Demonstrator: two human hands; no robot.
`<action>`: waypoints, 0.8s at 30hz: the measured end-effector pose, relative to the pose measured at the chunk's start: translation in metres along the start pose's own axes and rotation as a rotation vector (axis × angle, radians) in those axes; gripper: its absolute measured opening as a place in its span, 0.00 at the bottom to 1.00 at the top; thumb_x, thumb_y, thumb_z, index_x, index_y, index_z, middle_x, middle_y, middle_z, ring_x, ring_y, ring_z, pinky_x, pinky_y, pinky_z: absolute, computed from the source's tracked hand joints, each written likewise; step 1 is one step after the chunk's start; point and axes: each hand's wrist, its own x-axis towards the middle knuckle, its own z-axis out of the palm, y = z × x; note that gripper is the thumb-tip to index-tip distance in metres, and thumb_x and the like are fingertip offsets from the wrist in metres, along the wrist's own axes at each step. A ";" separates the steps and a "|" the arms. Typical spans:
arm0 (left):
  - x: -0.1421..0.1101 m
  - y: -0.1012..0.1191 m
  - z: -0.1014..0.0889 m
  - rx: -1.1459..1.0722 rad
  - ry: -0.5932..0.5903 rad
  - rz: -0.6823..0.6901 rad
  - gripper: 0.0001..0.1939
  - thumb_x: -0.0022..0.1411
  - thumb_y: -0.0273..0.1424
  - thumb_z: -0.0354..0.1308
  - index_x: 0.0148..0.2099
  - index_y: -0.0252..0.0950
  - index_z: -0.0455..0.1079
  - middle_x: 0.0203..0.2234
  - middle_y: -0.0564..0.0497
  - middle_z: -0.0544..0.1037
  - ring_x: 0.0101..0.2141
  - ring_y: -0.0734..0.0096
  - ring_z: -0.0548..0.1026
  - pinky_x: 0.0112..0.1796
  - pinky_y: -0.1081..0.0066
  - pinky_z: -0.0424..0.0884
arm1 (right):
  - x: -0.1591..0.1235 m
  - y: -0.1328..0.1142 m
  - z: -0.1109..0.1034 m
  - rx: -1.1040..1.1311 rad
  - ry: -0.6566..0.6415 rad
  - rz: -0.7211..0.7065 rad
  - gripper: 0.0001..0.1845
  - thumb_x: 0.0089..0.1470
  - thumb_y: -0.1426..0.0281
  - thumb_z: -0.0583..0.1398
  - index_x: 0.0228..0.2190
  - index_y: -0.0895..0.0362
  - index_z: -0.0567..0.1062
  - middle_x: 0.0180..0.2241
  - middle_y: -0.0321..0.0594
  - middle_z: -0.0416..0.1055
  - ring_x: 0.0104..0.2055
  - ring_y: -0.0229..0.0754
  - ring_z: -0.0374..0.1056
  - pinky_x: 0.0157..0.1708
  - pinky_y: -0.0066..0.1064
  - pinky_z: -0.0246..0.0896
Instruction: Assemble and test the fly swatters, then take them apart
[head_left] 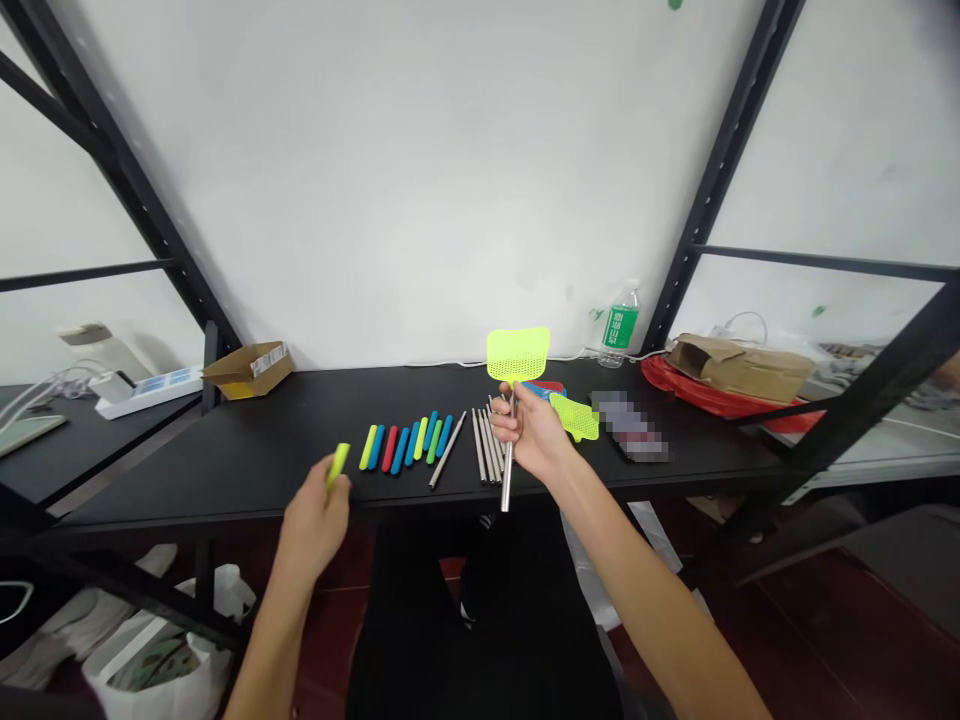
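Note:
My right hand [529,428] is closed round the metal rod of a fly swatter [518,352], whose yellow-green mesh head points up while the rod's bare end hangs below my fingers. In my left hand [319,515], over the table's front edge, is a short yellow-green handle sleeve [339,462]. Between the hands lies a row of similar sleeves [400,450] in yellow, blue, red and green. Several metal rods [481,447] lie beside them, one rod [448,450] slanted apart from the others. More swatter heads [576,416] in yellow-green, blue and red lie behind my right hand.
The black table [300,430] meets a white wall. A small open cardboard box [250,371] sits at its left end. Toward the right are a blurred-out flat object [630,425], a water bottle [620,325] and a brown paper package [739,367] on red plastic. Black metal posts [712,180] flank the table.

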 end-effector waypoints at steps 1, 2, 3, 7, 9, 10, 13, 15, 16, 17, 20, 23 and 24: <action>0.016 -0.005 -0.002 0.187 0.034 0.009 0.22 0.64 0.35 0.50 0.58 0.33 0.66 0.42 0.39 0.75 0.37 0.57 0.75 0.34 0.65 0.69 | -0.001 0.006 -0.001 -0.008 0.004 -0.008 0.07 0.58 0.67 0.60 0.32 0.57 0.67 0.21 0.30 0.59 0.18 0.28 0.48 0.15 0.18 0.43; 0.027 -0.008 -0.002 0.330 0.034 0.018 0.24 0.65 0.34 0.47 0.60 0.31 0.64 0.47 0.35 0.74 0.42 0.51 0.75 0.38 0.60 0.70 | -0.001 0.011 -0.002 -0.018 0.002 -0.010 0.07 0.57 0.68 0.61 0.32 0.57 0.68 0.22 0.31 0.59 0.18 0.28 0.49 0.15 0.18 0.42; 0.035 -0.009 -0.001 0.446 0.020 0.023 0.25 0.66 0.33 0.45 0.62 0.29 0.63 0.50 0.32 0.72 0.45 0.46 0.74 0.41 0.57 0.69 | -0.001 0.016 -0.003 -0.028 -0.007 -0.006 0.07 0.57 0.68 0.62 0.32 0.58 0.69 0.22 0.30 0.59 0.18 0.28 0.49 0.15 0.18 0.42; 0.043 -0.009 0.008 0.599 -0.049 0.105 0.27 0.69 0.35 0.39 0.63 0.28 0.65 0.54 0.31 0.70 0.51 0.39 0.72 0.47 0.50 0.68 | 0.000 0.027 -0.006 -0.041 -0.063 0.051 0.08 0.57 0.67 0.63 0.32 0.60 0.70 0.20 0.28 0.56 0.17 0.27 0.45 0.14 0.18 0.38; 0.041 -0.007 0.009 0.562 -0.070 0.137 0.27 0.69 0.35 0.39 0.61 0.29 0.68 0.56 0.33 0.71 0.52 0.40 0.71 0.49 0.49 0.67 | -0.003 0.027 -0.008 -0.029 -0.090 0.090 0.09 0.59 0.67 0.61 0.31 0.60 0.71 0.19 0.28 0.55 0.17 0.27 0.43 0.13 0.18 0.37; 0.040 -0.005 0.008 0.525 -0.068 0.143 0.26 0.69 0.35 0.40 0.60 0.29 0.69 0.56 0.34 0.71 0.52 0.40 0.71 0.50 0.49 0.66 | -0.005 0.027 -0.009 -0.020 -0.108 0.120 0.10 0.60 0.66 0.60 0.31 0.61 0.70 0.19 0.27 0.54 0.16 0.27 0.42 0.13 0.18 0.37; 0.028 0.012 0.006 0.262 -0.029 0.144 0.26 0.67 0.40 0.47 0.59 0.32 0.71 0.55 0.37 0.72 0.52 0.43 0.72 0.52 0.50 0.66 | -0.012 0.028 -0.008 0.042 -0.215 0.277 0.11 0.63 0.65 0.58 0.30 0.59 0.69 0.17 0.26 0.52 0.16 0.28 0.39 0.12 0.18 0.36; 0.010 0.033 0.010 -0.116 -0.114 0.138 0.27 0.63 0.47 0.54 0.58 0.36 0.72 0.54 0.41 0.75 0.52 0.46 0.72 0.51 0.54 0.68 | -0.018 0.033 -0.005 0.110 -0.335 0.435 0.13 0.64 0.64 0.57 0.29 0.58 0.67 0.15 0.25 0.50 0.15 0.29 0.36 0.11 0.19 0.36; 0.000 0.045 0.014 -0.349 -0.226 0.117 0.28 0.62 0.49 0.56 0.57 0.37 0.73 0.51 0.41 0.77 0.52 0.47 0.73 0.49 0.56 0.70 | -0.020 0.037 -0.002 0.142 -0.396 0.518 0.14 0.64 0.64 0.56 0.28 0.57 0.66 0.14 0.25 0.50 0.15 0.30 0.35 0.11 0.19 0.36; -0.011 0.056 0.019 -0.553 -0.401 0.072 0.29 0.61 0.50 0.57 0.56 0.36 0.74 0.51 0.40 0.77 0.52 0.48 0.73 0.49 0.57 0.71 | -0.021 0.042 0.002 0.171 -0.450 0.592 0.15 0.64 0.63 0.56 0.27 0.57 0.65 0.14 0.25 0.49 0.15 0.30 0.35 0.11 0.19 0.35; -0.037 0.084 0.037 -0.993 -0.634 -0.174 0.28 0.61 0.52 0.56 0.49 0.33 0.77 0.47 0.38 0.79 0.49 0.48 0.76 0.48 0.56 0.72 | -0.023 0.060 0.014 0.213 -0.506 0.704 0.17 0.63 0.60 0.56 0.26 0.55 0.63 0.13 0.24 0.50 0.15 0.30 0.33 0.10 0.20 0.32; -0.039 0.092 0.047 -1.183 -0.540 -0.321 0.22 0.58 0.48 0.62 0.38 0.31 0.79 0.39 0.39 0.82 0.44 0.53 0.78 0.47 0.58 0.73 | -0.022 0.075 0.026 0.148 -0.417 0.663 0.19 0.62 0.57 0.58 0.26 0.55 0.62 0.13 0.24 0.49 0.14 0.29 0.33 0.09 0.20 0.31; -0.034 0.092 0.046 -1.207 -0.495 -0.351 0.20 0.57 0.46 0.64 0.35 0.30 0.79 0.37 0.40 0.82 0.41 0.55 0.79 0.46 0.60 0.73 | -0.022 0.079 0.030 0.101 -0.374 0.631 0.19 0.62 0.55 0.58 0.26 0.55 0.63 0.13 0.24 0.49 0.14 0.29 0.34 0.10 0.21 0.31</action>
